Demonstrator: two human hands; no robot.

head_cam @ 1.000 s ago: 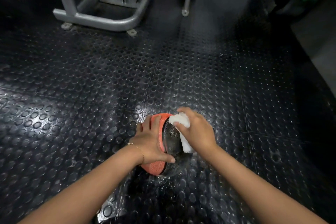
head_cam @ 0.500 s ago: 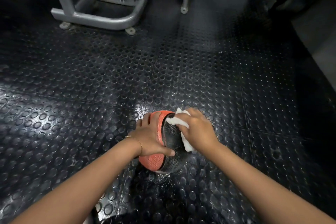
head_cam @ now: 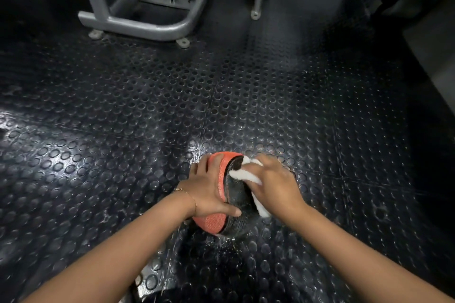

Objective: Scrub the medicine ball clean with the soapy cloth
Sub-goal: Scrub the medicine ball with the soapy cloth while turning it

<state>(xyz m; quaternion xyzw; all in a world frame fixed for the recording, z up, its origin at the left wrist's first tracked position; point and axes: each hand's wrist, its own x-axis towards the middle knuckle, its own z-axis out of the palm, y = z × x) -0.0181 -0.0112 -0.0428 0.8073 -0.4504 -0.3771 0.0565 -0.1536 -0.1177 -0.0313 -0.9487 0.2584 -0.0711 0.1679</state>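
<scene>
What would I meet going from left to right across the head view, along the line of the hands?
The left hand on the orange side → medicine ball → cloth → right hand holding that cloth.

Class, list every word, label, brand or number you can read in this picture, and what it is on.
None readable. The medicine ball, the cloth, the grey machine frame and the studded floor show no print; the left hand and right hand hide part of the ball.
</scene>
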